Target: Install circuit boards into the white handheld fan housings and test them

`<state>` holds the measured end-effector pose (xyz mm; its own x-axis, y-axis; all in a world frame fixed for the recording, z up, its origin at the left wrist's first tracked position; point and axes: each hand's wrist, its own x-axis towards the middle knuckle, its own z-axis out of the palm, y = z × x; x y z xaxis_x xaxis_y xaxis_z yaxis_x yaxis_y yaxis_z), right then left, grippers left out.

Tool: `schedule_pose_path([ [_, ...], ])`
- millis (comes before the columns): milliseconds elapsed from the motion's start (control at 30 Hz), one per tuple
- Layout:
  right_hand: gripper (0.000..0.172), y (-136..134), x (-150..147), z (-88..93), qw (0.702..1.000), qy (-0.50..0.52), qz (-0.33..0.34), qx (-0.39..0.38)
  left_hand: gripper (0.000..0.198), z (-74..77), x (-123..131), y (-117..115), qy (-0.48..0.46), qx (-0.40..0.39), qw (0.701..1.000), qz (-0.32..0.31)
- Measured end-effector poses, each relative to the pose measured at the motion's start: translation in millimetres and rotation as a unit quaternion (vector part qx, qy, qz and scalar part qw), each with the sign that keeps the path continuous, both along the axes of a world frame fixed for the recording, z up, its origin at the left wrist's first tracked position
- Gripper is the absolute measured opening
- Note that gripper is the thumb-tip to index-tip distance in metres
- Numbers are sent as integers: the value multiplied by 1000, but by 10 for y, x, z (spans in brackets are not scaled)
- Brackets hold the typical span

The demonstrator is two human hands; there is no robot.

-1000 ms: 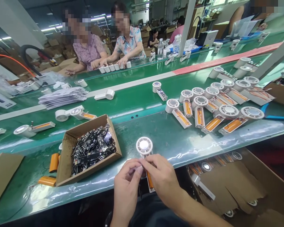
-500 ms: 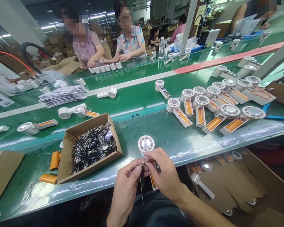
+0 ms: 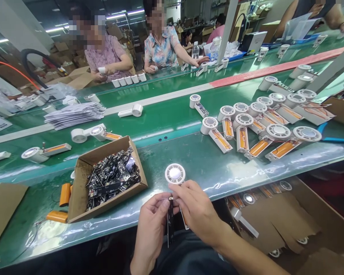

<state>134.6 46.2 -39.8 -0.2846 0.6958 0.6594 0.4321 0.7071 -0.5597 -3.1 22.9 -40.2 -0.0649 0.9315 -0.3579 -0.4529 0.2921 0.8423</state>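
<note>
At the green bench (image 3: 195, 162), left fingers (image 3: 162, 208) pinch a black circuit board (image 3: 170, 225).

By one head-worn camera, the view is directed forward and downward. Close at six o'clock, the left hand (image 3: 152, 223) and right hand (image 3: 195, 214) are seen; farther, at eleven o'clock, a person in purple (image 3: 112, 53).
</note>
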Motion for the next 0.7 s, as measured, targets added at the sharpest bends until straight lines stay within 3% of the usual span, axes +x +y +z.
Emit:
schedule_pose_path([
  [267,36,62,38,-35,999,-30,39,20,23,-24,-7,-7,36,12,999,1],
  [467,31,57,-4,-61,999,40,16,-10,29,20,25,6,40,0,999,28],
  [700,25,-10,-74,-84,999,38,-32,5,27,40,96,-22,49,26,997,44],
])
